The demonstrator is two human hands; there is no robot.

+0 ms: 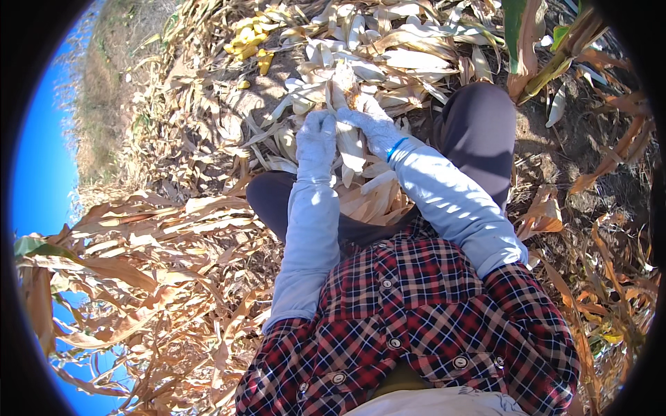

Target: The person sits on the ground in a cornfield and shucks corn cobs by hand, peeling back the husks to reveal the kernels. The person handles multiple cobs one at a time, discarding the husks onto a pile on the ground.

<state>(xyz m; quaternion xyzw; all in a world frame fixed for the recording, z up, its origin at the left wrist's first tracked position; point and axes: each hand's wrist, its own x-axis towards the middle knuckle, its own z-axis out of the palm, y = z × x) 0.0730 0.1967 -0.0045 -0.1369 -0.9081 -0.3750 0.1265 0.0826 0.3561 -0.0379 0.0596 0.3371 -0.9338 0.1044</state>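
Note:
Both my hands wear whitish work gloves below pale sleeve covers. My right hand (372,122), with a blue band at its cuff, is closed around a corn ear in dry husk (344,91), whose tip points away from me. My left hand (316,132) is at the left side of the same ear, fingers bent against pale husk; whether it grips the ear or only husk is hard to tell. A loose husk flap (351,148) hangs between the two hands. Beyond them at the upper left lie husked yellow corn ears (247,39) in a pile.
Dry husks (416,60) cover the ground ahead of me. My bent knees (481,130) flank the work spot. A corn stalk (564,57) leans in at the upper right, and dry corn leaves (130,270) spread along the left. One yellow ear (265,61) lies near the pile.

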